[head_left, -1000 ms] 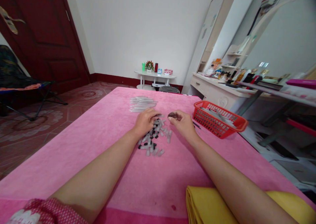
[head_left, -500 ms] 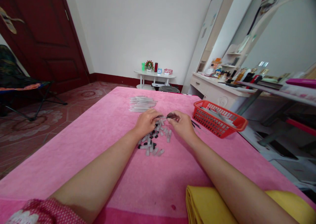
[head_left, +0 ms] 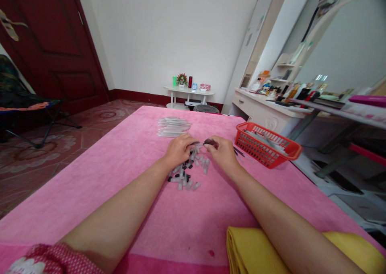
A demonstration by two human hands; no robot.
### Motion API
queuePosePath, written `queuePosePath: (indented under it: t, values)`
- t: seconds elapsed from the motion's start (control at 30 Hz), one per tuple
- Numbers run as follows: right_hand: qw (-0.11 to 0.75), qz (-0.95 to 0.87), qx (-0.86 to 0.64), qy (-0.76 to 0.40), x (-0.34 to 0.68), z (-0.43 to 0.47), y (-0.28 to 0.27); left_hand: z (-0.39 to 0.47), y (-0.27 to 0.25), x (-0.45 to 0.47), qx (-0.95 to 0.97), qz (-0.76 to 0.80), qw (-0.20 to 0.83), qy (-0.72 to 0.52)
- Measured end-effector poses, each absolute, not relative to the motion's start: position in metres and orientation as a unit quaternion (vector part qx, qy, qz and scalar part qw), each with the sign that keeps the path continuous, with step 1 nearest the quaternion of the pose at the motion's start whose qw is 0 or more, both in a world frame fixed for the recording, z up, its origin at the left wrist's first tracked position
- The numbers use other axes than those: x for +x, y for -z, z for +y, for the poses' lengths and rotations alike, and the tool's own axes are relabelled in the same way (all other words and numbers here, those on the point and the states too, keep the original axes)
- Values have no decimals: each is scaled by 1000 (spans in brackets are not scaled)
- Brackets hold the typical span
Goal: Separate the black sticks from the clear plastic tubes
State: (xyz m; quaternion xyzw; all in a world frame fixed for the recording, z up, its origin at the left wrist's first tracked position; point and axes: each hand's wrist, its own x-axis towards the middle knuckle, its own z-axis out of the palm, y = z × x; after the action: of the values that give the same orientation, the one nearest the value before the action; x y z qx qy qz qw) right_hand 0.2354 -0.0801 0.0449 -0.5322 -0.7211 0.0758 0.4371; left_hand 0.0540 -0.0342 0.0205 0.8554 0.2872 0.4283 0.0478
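Above the middle of the pink-covered table, my left hand and my right hand are close together, fingers pinched. A thin, pale pen-like tube spans the short gap between them. My left fingers grip one end, and my right fingertips close on its dark end. Which exact part each hand holds is too small to tell. Under and in front of the hands lies a loose heap of short clear caps mixed with small black pieces. Beyond my left hand lies a stack of clear, pen-like sticks.
A red plastic basket with pale slender pieces stands at the right table edge. Thin black sticks lie between it and my right hand. Folded yellow cloth lies under my right forearm. A cluttered white dresser stands beyond the table's right side.
Both hands keep almost the same pose around the tube, with only a slight shift of the right fingers. The heap, stack and basket stay in place.
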Motion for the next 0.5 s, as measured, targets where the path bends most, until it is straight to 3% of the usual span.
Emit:
queuePosePath:
  t: [0.5]
  values:
    - [373, -730, -569, -55, 235, -84, -49, -37, -23, 56, 843, 280, 56, -456]
